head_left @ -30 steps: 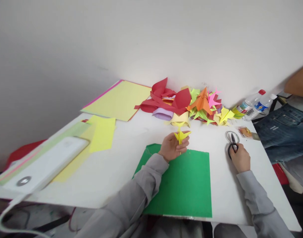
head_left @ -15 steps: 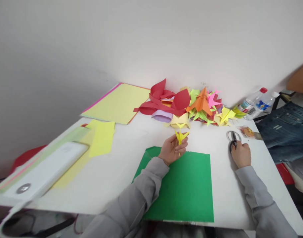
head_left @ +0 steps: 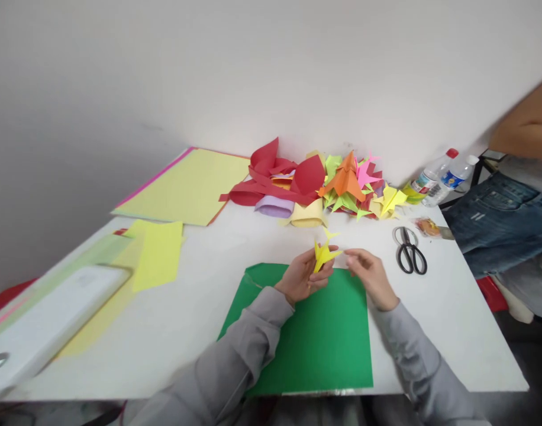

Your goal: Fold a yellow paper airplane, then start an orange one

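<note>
My left hand (head_left: 303,276) holds a small folded yellow paper figure (head_left: 323,252) upright above the far edge of a green sheet (head_left: 315,337). My right hand (head_left: 369,276) hovers just right of the figure, fingers loosely curled toward it, holding nothing and not touching it. Black scissors (head_left: 410,254) lie on the white table (head_left: 235,248), to the right of my right hand.
A pile of coloured folded paper (head_left: 324,189) lies against the wall. Yellow sheets (head_left: 186,186) lie at the back left, a white device (head_left: 49,319) at the left edge. Two plastic bottles (head_left: 442,176) lie at the right, beside a seated person in jeans (head_left: 506,219).
My right hand let go of the scissors and moved left to the yellow figure. The scissors stay on the table. My left hand kept hold of the figure.
</note>
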The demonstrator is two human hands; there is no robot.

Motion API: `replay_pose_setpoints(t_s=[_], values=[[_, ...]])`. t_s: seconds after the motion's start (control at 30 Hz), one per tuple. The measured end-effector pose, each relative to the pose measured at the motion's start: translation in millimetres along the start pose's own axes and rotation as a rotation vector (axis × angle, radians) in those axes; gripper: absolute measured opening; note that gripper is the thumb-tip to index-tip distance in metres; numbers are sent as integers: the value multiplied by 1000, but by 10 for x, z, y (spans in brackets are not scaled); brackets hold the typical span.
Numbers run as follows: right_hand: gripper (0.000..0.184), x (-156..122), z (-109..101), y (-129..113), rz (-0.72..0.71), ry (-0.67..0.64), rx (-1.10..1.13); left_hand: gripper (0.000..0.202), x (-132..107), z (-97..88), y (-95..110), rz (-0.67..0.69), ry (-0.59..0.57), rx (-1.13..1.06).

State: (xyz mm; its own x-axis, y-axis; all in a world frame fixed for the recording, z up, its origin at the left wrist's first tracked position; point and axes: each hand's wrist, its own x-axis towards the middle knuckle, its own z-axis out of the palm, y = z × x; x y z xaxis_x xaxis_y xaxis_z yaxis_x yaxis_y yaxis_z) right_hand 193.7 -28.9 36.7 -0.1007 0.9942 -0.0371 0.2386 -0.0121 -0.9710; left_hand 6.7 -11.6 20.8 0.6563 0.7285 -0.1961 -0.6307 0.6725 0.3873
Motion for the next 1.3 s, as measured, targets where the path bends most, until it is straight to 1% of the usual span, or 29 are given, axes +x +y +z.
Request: replay_pose_setpoints(t_s=[0.03,0.1,0.17,0.23,0.3,0.37,0.43,0.6,0.7,0.77,0.9,1.0,1.07,1.17,1.23,1.3], values=[[45,5,125,-17,2,-18,91,49,5,0,-26,-28,-7,34],[41,21,278,-14,5,-42,296,52,7,1,-66,-63,-14,65],[39,32,325,23,5,-74,491,51,1,-2,-86,-59,-12,35],[36,36,319,77,10,-101,611,49,-7,-15,-95,-55,-20,-21],[34,37,315,135,30,-118,618,47,-12,-35,-100,-84,-60,-63],[35,37,330,186,50,-115,579,45,-15,-53,-106,-104,-103,-88],[36,35,355,219,65,-127,566,45,-16,-60,-112,-125,-122,-76],[40,21,377,238,113,-190,590,47,-11,-24,-132,-198,-76,42],[38,16,378,249,129,-148,608,49,-9,20,-172,-207,-72,109],[37,18,379,259,133,-100,607,53,-18,55,-209,-167,-56,165],[35,41,359,276,121,-57,587,59,-51,109,-256,0,16,287],[37,66,326,289,86,4,571,63,-63,111,-242,47,58,426],[36,75,309,295,62,79,546,58,-62,98,-216,114,118,518],[30,64,293,283,13,160,502,43,-61,75,-165,268,238,648],[27,40,283,263,-6,170,491,39,-66,66,-130,331,298,675],[31,13,269,246,-9,163,492,40,-75,62,-97,358,338,655]])
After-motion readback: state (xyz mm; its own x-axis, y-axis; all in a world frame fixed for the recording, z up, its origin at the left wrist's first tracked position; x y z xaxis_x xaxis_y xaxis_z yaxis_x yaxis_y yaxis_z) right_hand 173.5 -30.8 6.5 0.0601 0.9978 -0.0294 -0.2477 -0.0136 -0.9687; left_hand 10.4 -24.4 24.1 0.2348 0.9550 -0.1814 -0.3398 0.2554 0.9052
